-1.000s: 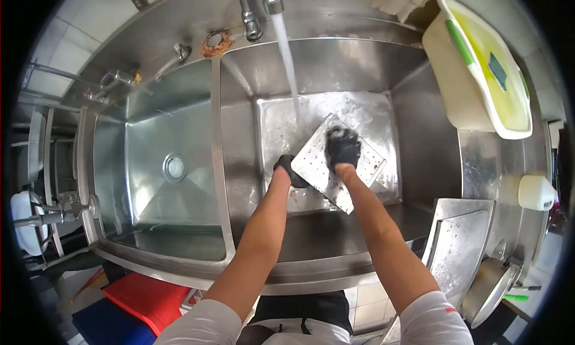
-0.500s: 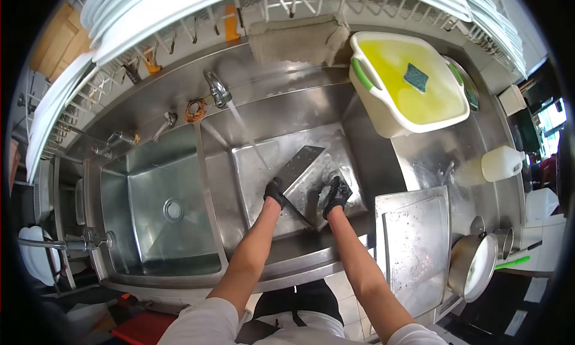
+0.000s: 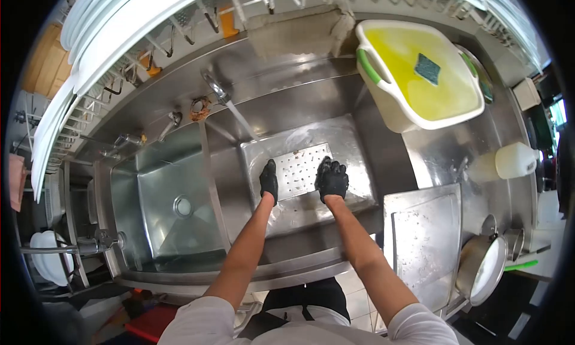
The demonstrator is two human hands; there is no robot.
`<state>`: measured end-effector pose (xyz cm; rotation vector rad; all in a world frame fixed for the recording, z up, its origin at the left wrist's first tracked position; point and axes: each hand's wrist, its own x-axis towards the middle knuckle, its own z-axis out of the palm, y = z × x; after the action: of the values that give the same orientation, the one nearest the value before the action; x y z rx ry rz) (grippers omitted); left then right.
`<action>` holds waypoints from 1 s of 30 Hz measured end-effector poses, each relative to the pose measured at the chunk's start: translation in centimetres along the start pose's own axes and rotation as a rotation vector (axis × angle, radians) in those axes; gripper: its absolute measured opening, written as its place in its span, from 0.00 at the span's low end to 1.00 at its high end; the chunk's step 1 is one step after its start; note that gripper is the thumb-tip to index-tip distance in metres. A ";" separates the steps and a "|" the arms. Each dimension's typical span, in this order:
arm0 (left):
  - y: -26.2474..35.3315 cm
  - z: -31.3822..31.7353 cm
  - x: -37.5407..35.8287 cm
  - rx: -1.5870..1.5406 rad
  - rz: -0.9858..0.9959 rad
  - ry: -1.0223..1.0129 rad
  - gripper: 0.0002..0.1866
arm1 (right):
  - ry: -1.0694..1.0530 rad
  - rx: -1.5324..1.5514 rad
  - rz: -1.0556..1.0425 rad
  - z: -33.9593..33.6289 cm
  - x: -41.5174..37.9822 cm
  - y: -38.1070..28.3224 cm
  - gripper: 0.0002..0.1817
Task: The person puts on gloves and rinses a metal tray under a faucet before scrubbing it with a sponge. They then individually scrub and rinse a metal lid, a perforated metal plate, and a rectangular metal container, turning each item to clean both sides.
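A rectangular perforated metal tray (image 3: 296, 170) is in the right-hand sink basin (image 3: 311, 216), its face dotted with holes turned up towards me. My left hand (image 3: 269, 182), in a black glove, grips the tray's left edge. Opposite it, my right hand (image 3: 332, 178), gloved the same way, has its fingers curled over the right edge. The undersides of both hands are hidden. Water runs from the faucet (image 3: 217, 88) into the basin just behind the tray's left end. Wet streaks and some suds show on the basin floor.
On the right counter stands a white tub (image 3: 392, 114) of yellow liquid with a green scouring pad (image 3: 427, 69) floating in it. A metal tray (image 3: 422, 243), a pot (image 3: 482, 270) and a plastic jug (image 3: 515, 161) are nearby. A second basin (image 3: 171, 243) lies left; plate racks hang above.
The tray was dark and tilted between my hands; now its perforated face shows brightly, facing up. My right hand has moved up to its right edge. The view has shifted slightly.
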<state>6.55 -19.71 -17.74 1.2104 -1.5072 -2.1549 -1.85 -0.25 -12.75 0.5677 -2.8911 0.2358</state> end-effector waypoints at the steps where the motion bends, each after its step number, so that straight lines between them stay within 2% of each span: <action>1: -0.3 -0.4 0.4 0.043 0.051 0.058 0.31 | -0.001 0.034 -0.078 1.7 0.6 -0.4 0.17; 2: -0.8 -0.4 0.7 0.151 0.114 0.105 0.32 | -0.005 0.062 -0.156 2.8 1.2 -0.6 0.17; 3: -1.9 -1.1 2.6 0.134 0.113 0.049 0.33 | -0.089 0.122 -0.113 2.8 2.6 -0.9 0.16; 4: -3.3 -1.7 3.9 0.115 0.108 -0.010 0.35 | -0.075 0.152 -0.103 3.2 4.1 -1.0 0.15; 5: -2.6 -1.6 3.5 0.111 0.107 -0.003 0.35 | -0.220 0.164 -0.050 2.2 6.0 -1.7 0.15; 6: -0.4 -1.0 2.6 0.354 0.066 0.003 0.36 | -0.354 0.179 0.000 0.9 7.9 -2.8 0.16; 7: 1.3 -0.6 1.7 0.601 0.016 0.011 0.37 | -0.257 0.187 -0.057 1.2 8.4 -4.0 0.16; 9: 1.9 -0.7 1.3 0.575 0.027 -0.039 0.35 | -0.113 0.139 -0.205 2.5 8.6 -6.9 0.16; 10: 1.9 -0.9 1.6 0.567 -0.011 -0.087 0.33 | -0.180 0.133 -0.185 3.7 7.7 -8.7 0.19; 12: 0.3 -1.5 2.8 0.395 0.012 -0.126 0.31 | 0.051 0.195 -0.224 3.4 3.6 -11.8 0.24; 13: 1.4 -1.1 2.0 0.214 -0.045 -0.176 0.30 | 0.027 0.223 -0.311 2.3 1.3 -11.2 0.25; 14: 1.0 -1.3 2.5 0.378 0.026 -0.184 0.32 | 0.002 0.249 -0.398 0.8 -0.7 -10.5 0.27; 15: 3.1 -0.5 0.5 0.230 -0.131 -0.171 0.34 | -0.108 0.289 -0.406 -0.3 -1.7 -9.4 0.30; 16: 5.6 0.3 -1.4 0.082 -0.284 -0.154 0.35 | -0.111 0.250 -0.388 -0.4 -2.1 -7.8 0.32; 17: 1.2 -1.3 1.7 0.267 -0.148 -0.151 0.39 | -0.082 0.183 -0.369 1.0 -1.8 -5.8 0.33; 18: 1.6 -1.3 1.0 0.267 -0.146 -0.153 0.39 | -0.050 0.121 -0.353 2.3 -1.0 -4.2 0.34; 20: 3.3 -0.9 -0.4 0.288 -0.143 -0.183 0.41 | -0.190 -0.146 -0.184 2.0 2.5 -3.5 0.34; 21: 1.0 -1.5 1.2 0.261 -0.170 -0.167 0.41 | -0.048 -0.108 -0.107 2.0 3.8 -3.5 0.33; 22: -1.2 -2.0 1.4 0.266 -0.183 -0.171 0.41 | -0.166 -0.018 0.065 1.7 5.6 -4.1 0.32; 24: -2.9 -2.1 3.1 -0.092 -0.336 -0.319 0.39 | -0.327 0.080 0.377 1.1 9.3 -6.0 0.31; 25: -4.8 -2.6 4.5 0.170 -0.233 -0.212 0.38 | -0.313 0.130 0.384 0.3 9.8 -7.2 0.31; 26: -0.2 -1.3 0.3 0.079 -0.439 -0.192 0.40 | -0.310 0.146 0.385 0.1 8.8 -8.5 0.31; 28: 0.0 -1.7 -1.2 -0.082 -0.579 -0.316 0.43 | -0.104 -0.083 -0.016 -0.7 5.8 -9.8 0.31; 29: -0.6 -2.2 -1.9 -0.082 -0.577 -0.320 0.43 | -0.158 -0.045 -0.180 -1.4 4.3 -9.7 0.31; 30: -1.2 -2.6 -2.6 -0.131 -0.691 -0.410 0.46 | -0.211 -0.011 -0.346 -2.1 2.7 -9.3 0.30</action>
<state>10.42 -19.30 -17.84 1.4582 -1.1405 -3.0507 -0.41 -9.34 -9.05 1.1365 -2.9188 0.1151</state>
